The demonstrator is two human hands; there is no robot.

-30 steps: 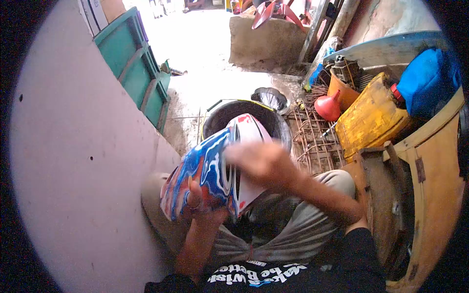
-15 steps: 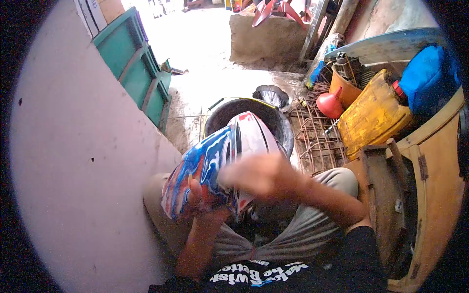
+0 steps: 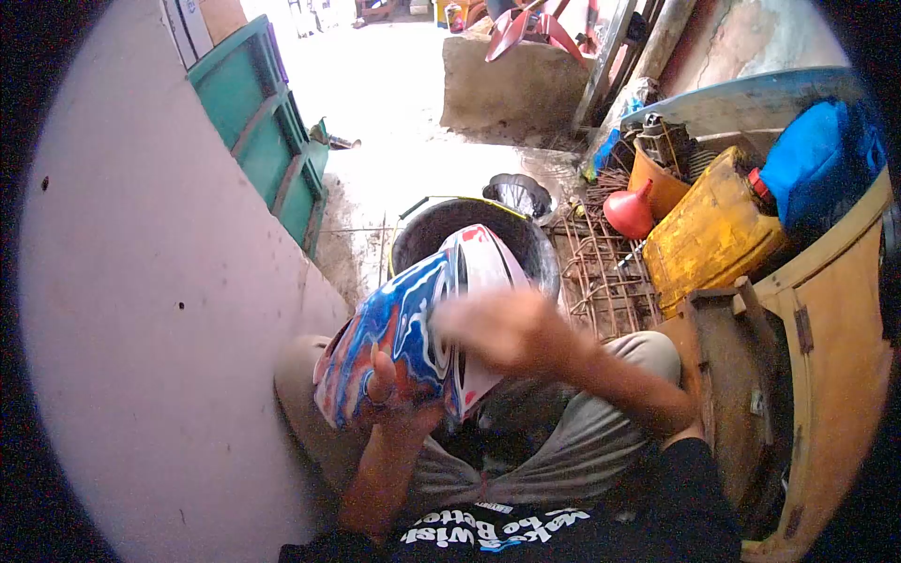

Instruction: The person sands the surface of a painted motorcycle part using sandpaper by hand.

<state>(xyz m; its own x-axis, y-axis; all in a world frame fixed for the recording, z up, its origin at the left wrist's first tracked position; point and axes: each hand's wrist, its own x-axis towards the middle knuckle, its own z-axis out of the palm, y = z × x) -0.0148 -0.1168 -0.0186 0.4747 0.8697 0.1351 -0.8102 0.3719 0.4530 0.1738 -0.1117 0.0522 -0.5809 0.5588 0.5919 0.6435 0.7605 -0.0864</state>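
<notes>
A rounded, glossy shell [image 3: 385, 328], swirled in blue, white and red, rests above my lap; its exact kind is unclear. Its right part is white with dark slots and red patches. My left hand [image 3: 394, 403] grips it from below, the thumb laid along the coloured side. Over the shell's middle, my right hand [image 3: 502, 333] is at the surface. Motion smears those fingers, so whether they hold anything cannot be made out. Just beyond the shell stands a black bucket [image 3: 422, 230] with a yellow handle, partly hidden by it.
A pale wall [image 3: 141, 310] runs close along my left. To the right are a rusty wire grid [image 3: 610, 281], a red funnel [image 3: 629, 214], a yellow jerrycan [image 3: 718, 230] and a wooden frame [image 3: 835, 375]. A dark scalloped basin [image 3: 519, 194] sits behind the bucket.
My right hand has shifted slightly over the shell and is blurred in both frames. My left hand keeps its grip. The whole view has moved a little.
</notes>
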